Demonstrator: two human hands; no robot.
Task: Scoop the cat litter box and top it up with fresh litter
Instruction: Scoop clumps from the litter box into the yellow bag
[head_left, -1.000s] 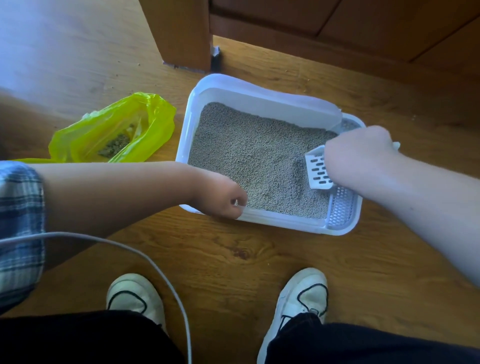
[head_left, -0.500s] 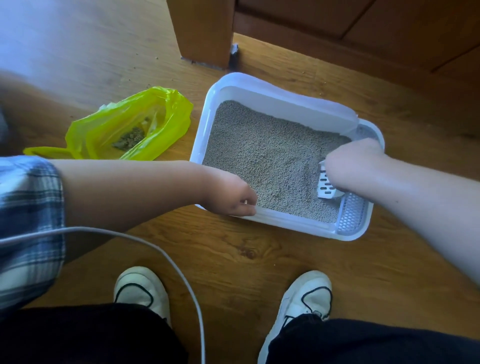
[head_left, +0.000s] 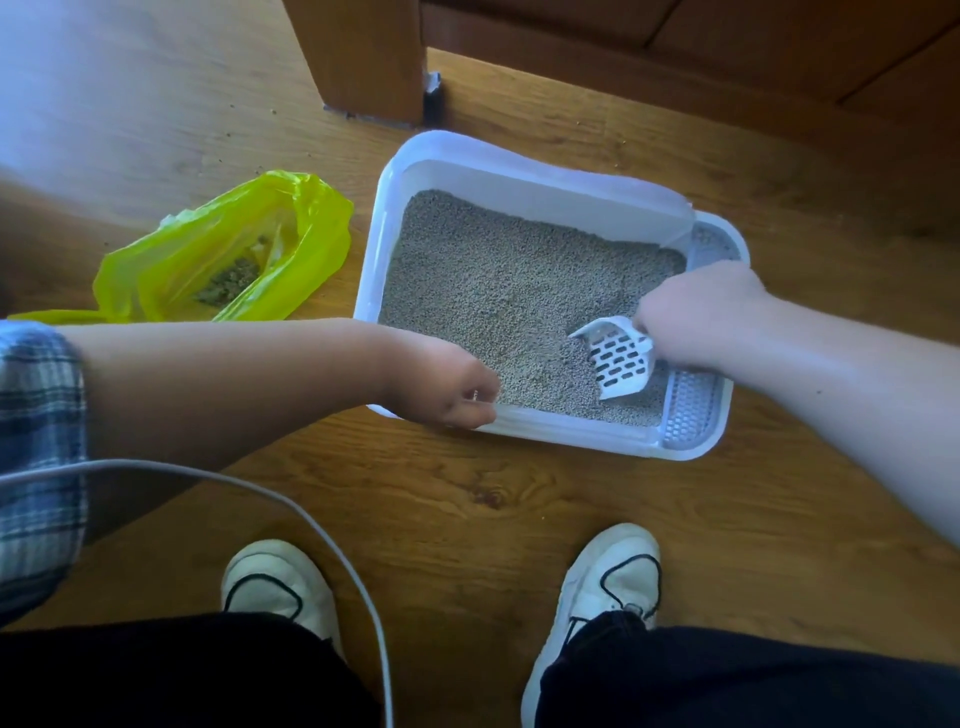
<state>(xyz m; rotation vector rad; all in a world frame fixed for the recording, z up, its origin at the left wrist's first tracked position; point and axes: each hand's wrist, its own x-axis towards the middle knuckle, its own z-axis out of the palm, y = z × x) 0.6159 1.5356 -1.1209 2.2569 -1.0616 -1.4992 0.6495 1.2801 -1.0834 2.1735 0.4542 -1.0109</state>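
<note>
While right hand (head_left: 696, 312) hides scoop (head_left: 618, 358) handle, litter (head_left: 498, 291) clumps indistinct.

light: daylight upper left, floor (head_left: 156, 93) glare | bottom dim | edges wide-angle warped, soft

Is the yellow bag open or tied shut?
Open. The yellow bag lies on the floor with its mouth spread wide, and dark scooped clumps show inside it.

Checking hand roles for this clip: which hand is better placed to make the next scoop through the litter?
Right. The right hand already grips the scoop, its blade in the litter; the left hand grips the box's near rim.
</note>
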